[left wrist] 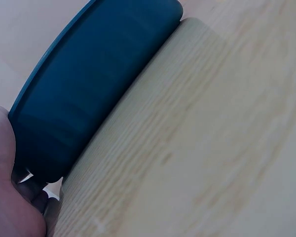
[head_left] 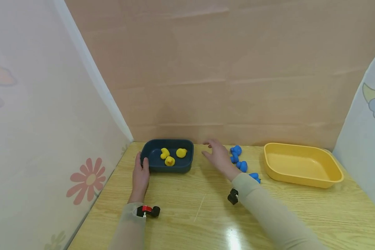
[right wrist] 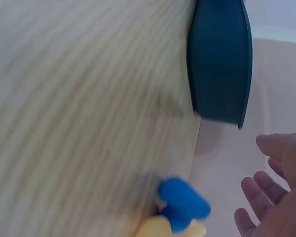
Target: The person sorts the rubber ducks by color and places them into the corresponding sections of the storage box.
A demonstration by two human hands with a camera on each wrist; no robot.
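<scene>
My left hand (head_left: 140, 175) grips the left end of a dark blue tray (head_left: 167, 169), thumb at the rim and fingers along the outer side. In the left wrist view the thumb (left wrist: 1, 138) lies by the rim of the tray (left wrist: 98, 74). Three yellow rubber ducks (head_left: 181, 153) lie inside. My right hand (head_left: 219, 157) hovers right of the tray, fingers loosely bent and apart, holding nothing. Beside it several blue rubber ducks (head_left: 243, 166) stand in a line, partly hidden by the arm. In the right wrist view a blue duck (right wrist: 183, 202) and a yellow one (right wrist: 155, 228) sit below the hand.
A yellow tray (head_left: 303, 165) stands at the right of the wooden table (head_left: 187, 208). Brown paper (head_left: 225, 69) covers the back wall. White patterned panels (head_left: 43, 121) close off the sides. Each wrist wears a small black camera mount (head_left: 233, 197).
</scene>
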